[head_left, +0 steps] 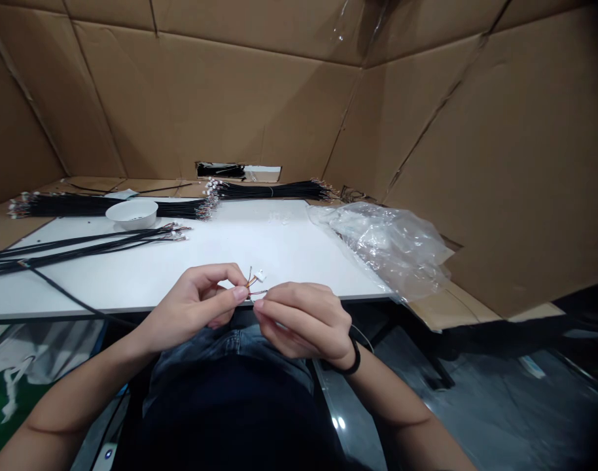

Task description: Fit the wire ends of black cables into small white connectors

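Observation:
My left hand (198, 306) and my right hand (306, 320) meet at the near edge of the white table (260, 248), fingers pinched together. Between them are thin coloured wire ends (252, 282) with a small white connector (260, 275) at the tip. My left thumb and forefinger pinch the wires. My right fingertips pinch a single wire just right of them. A black band sits on my right wrist.
Bundles of black cables (83, 245) lie on the table's left, more at the back (274, 190) and far left (103, 205). A white bowl (131, 213) stands back left. A crumpled clear plastic bag (392, 245) lies at right. Cardboard walls (475, 150) surround the table.

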The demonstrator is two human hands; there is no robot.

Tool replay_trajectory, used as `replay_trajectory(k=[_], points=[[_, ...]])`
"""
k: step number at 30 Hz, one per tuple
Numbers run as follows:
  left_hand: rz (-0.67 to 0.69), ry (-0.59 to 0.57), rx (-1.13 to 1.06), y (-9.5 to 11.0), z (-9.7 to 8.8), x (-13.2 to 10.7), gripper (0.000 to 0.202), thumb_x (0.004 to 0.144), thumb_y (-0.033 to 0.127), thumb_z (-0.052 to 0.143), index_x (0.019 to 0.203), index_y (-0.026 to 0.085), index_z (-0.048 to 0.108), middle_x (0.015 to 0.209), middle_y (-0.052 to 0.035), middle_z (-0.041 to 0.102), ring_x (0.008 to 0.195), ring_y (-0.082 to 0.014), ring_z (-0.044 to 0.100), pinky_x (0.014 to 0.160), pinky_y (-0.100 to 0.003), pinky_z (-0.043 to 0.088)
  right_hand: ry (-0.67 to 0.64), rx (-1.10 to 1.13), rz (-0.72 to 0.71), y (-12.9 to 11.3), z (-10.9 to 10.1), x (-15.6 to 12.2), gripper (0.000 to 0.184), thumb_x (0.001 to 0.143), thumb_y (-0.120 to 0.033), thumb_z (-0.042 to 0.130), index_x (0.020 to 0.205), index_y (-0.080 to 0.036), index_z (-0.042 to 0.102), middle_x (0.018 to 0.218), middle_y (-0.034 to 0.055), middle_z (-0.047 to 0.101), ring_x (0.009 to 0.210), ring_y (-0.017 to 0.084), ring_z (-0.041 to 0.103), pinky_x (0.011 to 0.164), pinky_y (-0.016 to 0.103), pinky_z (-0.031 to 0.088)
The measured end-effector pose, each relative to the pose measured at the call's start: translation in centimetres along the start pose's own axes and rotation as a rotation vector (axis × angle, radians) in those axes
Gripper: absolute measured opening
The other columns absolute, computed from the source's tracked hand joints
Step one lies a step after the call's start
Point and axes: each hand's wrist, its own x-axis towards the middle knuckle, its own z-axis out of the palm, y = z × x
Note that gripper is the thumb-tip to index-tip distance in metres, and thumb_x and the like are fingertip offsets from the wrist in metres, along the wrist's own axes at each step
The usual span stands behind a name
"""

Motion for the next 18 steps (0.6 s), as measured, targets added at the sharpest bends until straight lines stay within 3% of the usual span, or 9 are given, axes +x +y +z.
replay_trajectory(k=[6, 13, 18], points=[[-0.002, 0.006, 0.007, 0.3, 0.1, 0.0, 0.026, 0.090, 0.040, 0.063, 0.082, 0.015, 0.058, 0.057, 0.0060, 0.037, 0.045, -0.0045, 0.033, 0.044, -0.019, 0.024, 0.047, 0.131, 0.115, -0.1, 0.1, 0.5, 0.014, 0.078, -0.006, 0.066, 0.087, -0.016, 0.067, 0.070, 0.0041, 0.071, 0.057, 0.013, 0.066, 0.052, 0.021, 0.054], [-0.002, -0.004, 0.029, 0.3, 0.0, -0.2, 0.026, 0.085, 0.039, 0.068, 0.083, 0.016, 0.058, 0.060, 0.0044, 0.041, 0.047, -0.0051, 0.034, 0.044, -0.020, 0.024, 0.017, 0.385, 0.416, 0.0, -0.1, 1.1, 0.009, 0.080, -0.009, 0.061, 0.077, -0.015, 0.066, 0.062, 0.0018, 0.068, 0.051, 0.011, 0.061, 0.051, 0.020, 0.052], [-0.016, 0.031, 0.059, 0.2, 0.0, -0.2, 0.025, 0.082, 0.037, 0.073, 0.082, 0.016, 0.059, 0.063, 0.0037, 0.043, 0.048, -0.0044, 0.033, 0.044, -0.020, 0.021, -0.017, 0.489, 0.538, 0.1, -0.3, 1.1, 0.008, 0.081, -0.010, 0.063, 0.075, -0.015, 0.066, 0.060, 0.0006, 0.066, 0.052, 0.010, 0.060, 0.051, 0.020, 0.051]])
